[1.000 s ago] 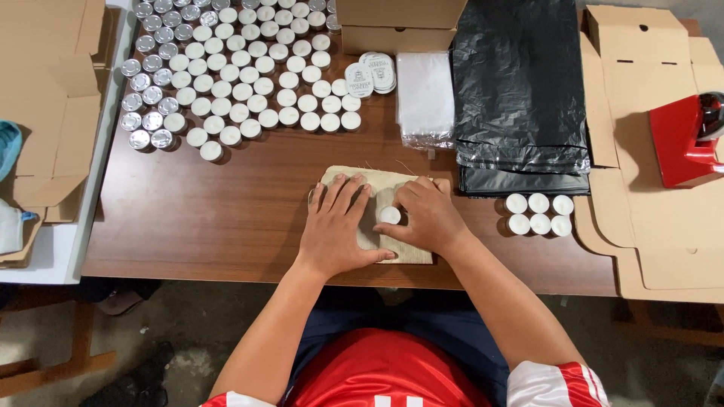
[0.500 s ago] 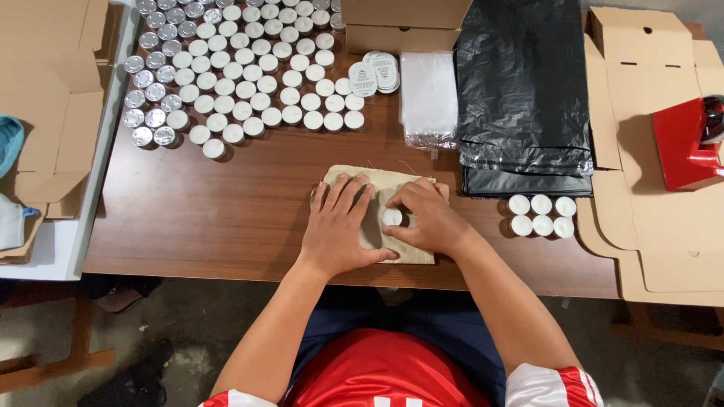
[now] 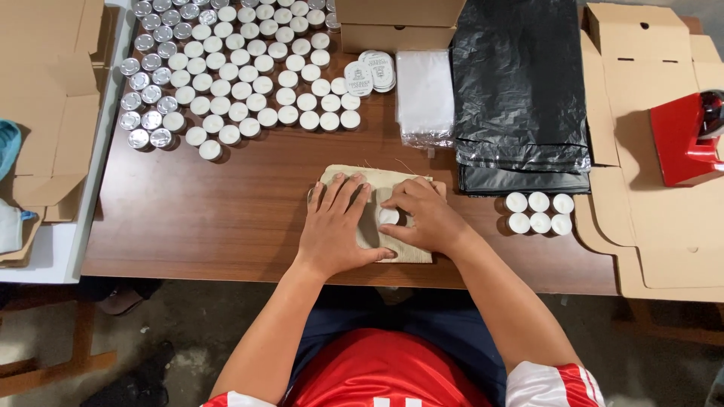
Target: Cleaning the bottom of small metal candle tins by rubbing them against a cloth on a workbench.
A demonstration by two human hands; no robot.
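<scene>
Head view: left hand [image 3: 335, 230] flat on burlap pouch [image 3: 377, 218]; right hand [image 3: 422, 218] pinches tealight [image 3: 388, 216] near table edge [image 3: 226, 271].

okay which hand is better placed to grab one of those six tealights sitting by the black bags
Probably the right hand: it lies on the burlap pouch on the side facing the six tealights. The left hand is farther off.

pouch: beige burlap pouch [image 3: 411, 245], flat at the table's near edge
candle: white tealight [image 3: 388, 216], upright on it
</scene>
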